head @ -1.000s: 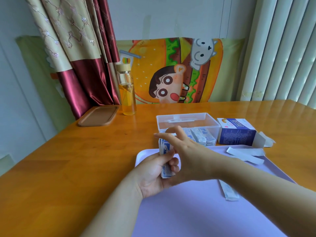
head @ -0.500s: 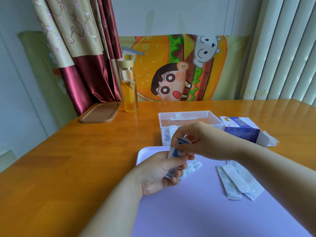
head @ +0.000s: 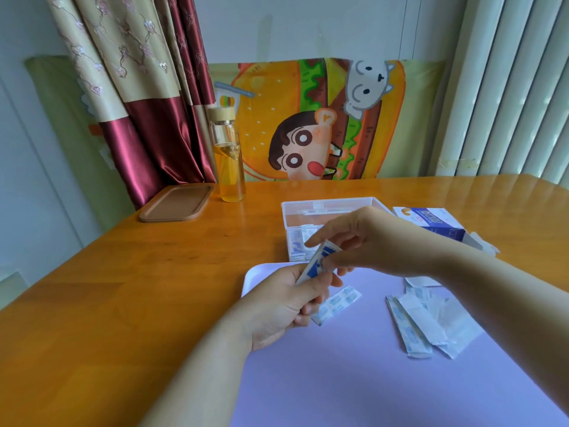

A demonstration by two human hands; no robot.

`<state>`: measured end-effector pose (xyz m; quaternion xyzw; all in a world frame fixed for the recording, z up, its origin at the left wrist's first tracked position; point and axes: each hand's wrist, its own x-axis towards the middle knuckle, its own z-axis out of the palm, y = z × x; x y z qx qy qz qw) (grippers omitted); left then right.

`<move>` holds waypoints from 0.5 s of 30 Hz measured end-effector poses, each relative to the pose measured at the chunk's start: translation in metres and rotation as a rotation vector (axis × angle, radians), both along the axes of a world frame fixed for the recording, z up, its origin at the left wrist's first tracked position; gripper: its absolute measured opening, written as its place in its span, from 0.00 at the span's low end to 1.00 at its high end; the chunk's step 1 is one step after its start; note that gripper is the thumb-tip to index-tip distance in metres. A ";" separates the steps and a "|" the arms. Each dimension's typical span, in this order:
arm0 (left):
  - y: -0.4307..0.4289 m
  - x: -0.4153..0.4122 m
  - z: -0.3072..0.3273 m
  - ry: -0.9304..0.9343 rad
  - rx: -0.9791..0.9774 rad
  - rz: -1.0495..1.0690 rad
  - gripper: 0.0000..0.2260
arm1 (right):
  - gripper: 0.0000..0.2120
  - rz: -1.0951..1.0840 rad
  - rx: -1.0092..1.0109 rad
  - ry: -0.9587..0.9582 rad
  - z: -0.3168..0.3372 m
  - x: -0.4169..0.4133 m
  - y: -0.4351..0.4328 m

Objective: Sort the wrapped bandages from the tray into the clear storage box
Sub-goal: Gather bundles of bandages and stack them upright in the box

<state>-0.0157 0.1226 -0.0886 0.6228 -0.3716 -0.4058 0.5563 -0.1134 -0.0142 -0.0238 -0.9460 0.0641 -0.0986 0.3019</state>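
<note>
Centre of frame: left hand (head: 286, 303) has its fingers curled round the lower end of a small stack of wrapped bandages (head: 320, 261). The stack is tilted and held above the far left corner of the lavender tray (head: 338, 383).
Right hand (head: 372, 241) reaches in from the right and pinches the stack's upper end between thumb and fingertips.
One single wrapped bandage (head: 338, 303) lies flat on the tray just beside the left hand's fingers.
A loose pile of wrapped bandages (head: 428, 322) lies on the tray at centre right, partly under the right forearm.
The clear storage box (head: 326, 205) stands open just beyond the tray. More bandages (head: 298, 246) show through its front wall.
Blue carton (head: 431, 221) is right of the box. Glass bottle (head: 228, 161) and brown lid (head: 176, 205) are at upper left on the wooden table (head: 123, 272).
</note>
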 end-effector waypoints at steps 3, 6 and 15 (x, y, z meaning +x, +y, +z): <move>-0.001 -0.003 0.003 -0.001 -0.070 0.018 0.10 | 0.10 -0.063 0.250 -0.154 -0.006 0.003 0.001; -0.001 -0.004 0.010 -0.023 -0.138 0.045 0.09 | 0.08 -0.090 0.575 -0.243 -0.009 0.004 -0.002; -0.029 0.032 0.051 -0.264 -0.107 0.157 0.11 | 0.02 -0.056 0.503 -0.270 0.019 0.041 -0.019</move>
